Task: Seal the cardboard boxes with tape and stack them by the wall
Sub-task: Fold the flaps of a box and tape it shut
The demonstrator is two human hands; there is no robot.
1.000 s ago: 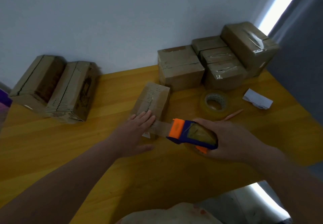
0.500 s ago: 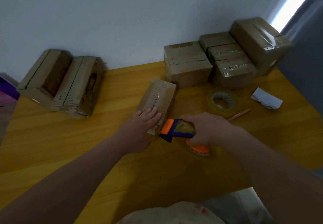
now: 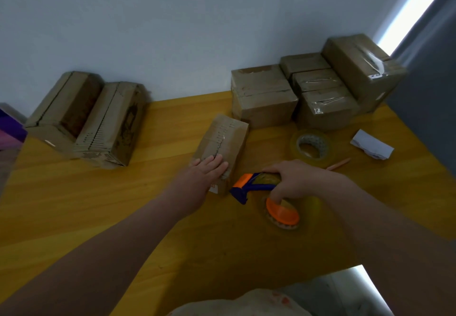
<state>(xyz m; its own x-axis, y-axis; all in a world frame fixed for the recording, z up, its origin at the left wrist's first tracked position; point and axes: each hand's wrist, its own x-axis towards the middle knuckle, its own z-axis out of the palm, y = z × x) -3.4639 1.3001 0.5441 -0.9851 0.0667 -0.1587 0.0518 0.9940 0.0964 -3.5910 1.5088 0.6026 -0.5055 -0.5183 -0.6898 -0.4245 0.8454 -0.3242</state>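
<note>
A small cardboard box (image 3: pixel 227 138) lies on the yellow table (image 3: pixel 98 204) in the middle. My left hand (image 3: pixel 206 173) rests flat on its near end, fingers straight. My right hand (image 3: pixel 296 180) grips a blue and orange tape dispenser (image 3: pixel 256 187) just right of the box's near corner, its orange wheel (image 3: pixel 282 213) low against the table. Several taped boxes (image 3: pixel 308 93) stand grouped by the wall at the back right.
Two boxes (image 3: pixel 86 118) lie on their sides at the back left by the wall. A spare roll of clear tape (image 3: pixel 312 146), a pencil (image 3: pixel 339 164) and a crumpled white paper (image 3: pixel 372 144) lie right of the work area. The table's near edge runs at the bottom right.
My right hand has brought the dispenser down and in toward the box's near end, tilting it low to the table. My left hand stayed flat on the box.
</note>
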